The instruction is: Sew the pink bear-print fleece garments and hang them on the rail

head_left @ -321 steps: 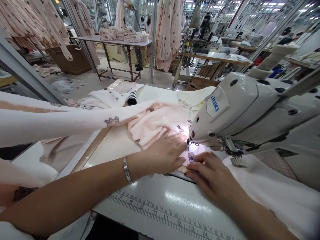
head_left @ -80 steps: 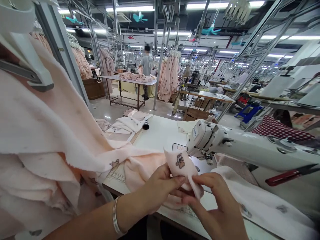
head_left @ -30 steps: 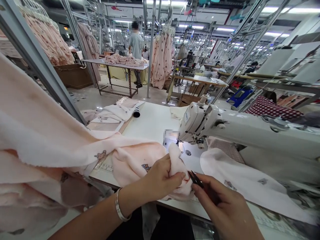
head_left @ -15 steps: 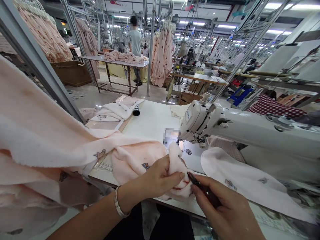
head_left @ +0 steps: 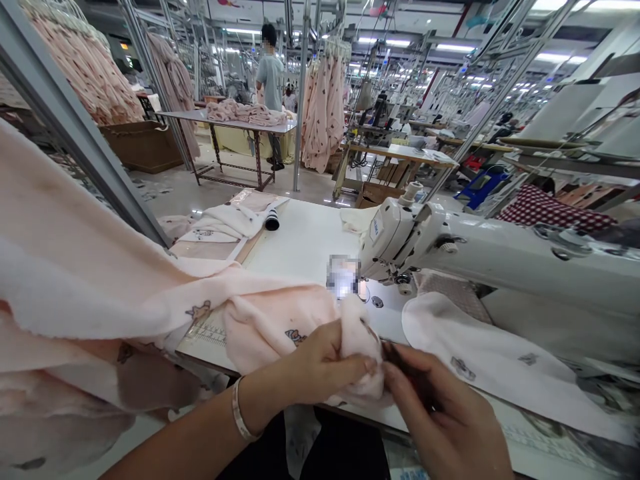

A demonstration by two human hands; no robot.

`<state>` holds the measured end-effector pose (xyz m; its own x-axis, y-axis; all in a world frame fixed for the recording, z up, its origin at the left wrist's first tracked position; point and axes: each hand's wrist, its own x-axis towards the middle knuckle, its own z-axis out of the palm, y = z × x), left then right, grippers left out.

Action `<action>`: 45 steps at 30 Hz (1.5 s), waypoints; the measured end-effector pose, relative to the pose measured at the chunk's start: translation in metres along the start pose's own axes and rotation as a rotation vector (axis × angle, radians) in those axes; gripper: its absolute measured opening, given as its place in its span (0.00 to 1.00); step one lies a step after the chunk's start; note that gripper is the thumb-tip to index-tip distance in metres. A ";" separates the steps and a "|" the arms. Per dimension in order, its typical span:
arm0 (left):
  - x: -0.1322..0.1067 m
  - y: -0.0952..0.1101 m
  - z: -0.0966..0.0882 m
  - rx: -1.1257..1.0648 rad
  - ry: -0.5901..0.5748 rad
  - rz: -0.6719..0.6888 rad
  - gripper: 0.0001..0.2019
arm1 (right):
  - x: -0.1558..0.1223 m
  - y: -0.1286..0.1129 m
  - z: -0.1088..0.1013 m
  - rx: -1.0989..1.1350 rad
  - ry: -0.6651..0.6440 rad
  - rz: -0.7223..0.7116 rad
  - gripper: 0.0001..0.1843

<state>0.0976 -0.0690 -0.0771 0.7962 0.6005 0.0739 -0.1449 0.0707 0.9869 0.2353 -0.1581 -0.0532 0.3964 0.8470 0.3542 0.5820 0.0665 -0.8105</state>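
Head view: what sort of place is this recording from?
Most likely a garment factory's sewing floor: an industrial sewing machine stands on the work table, pink printed garments hang in long rows, and further sewing stations run into the distance.

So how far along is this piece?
Sewing here looks done: the pink fleece garment sits clear of the sewing machine. In hand: the left hand pinches a fold, the right hand holds dark snips. Left: possibly trimming; the hands hide the seam.
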 end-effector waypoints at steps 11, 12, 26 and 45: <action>0.001 0.012 -0.001 -0.069 0.088 -0.024 0.25 | 0.008 0.000 -0.013 -0.017 -0.165 0.086 0.12; 0.002 0.013 -0.001 -0.067 0.088 -0.046 0.27 | 0.006 0.000 -0.012 -0.033 -0.170 0.060 0.12; 0.005 -0.003 0.007 0.048 0.320 0.116 0.10 | 0.010 0.005 -0.022 -0.364 -0.091 -0.015 0.15; 0.004 -0.003 0.010 -0.117 0.283 0.106 0.11 | 0.003 0.006 -0.021 -0.518 -0.259 -0.245 0.10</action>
<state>0.1071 -0.0744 -0.0787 0.5803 0.8061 0.1161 -0.2977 0.0773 0.9515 0.2542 -0.1661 -0.0470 0.0609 0.9440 0.3243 0.9285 0.0656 -0.3655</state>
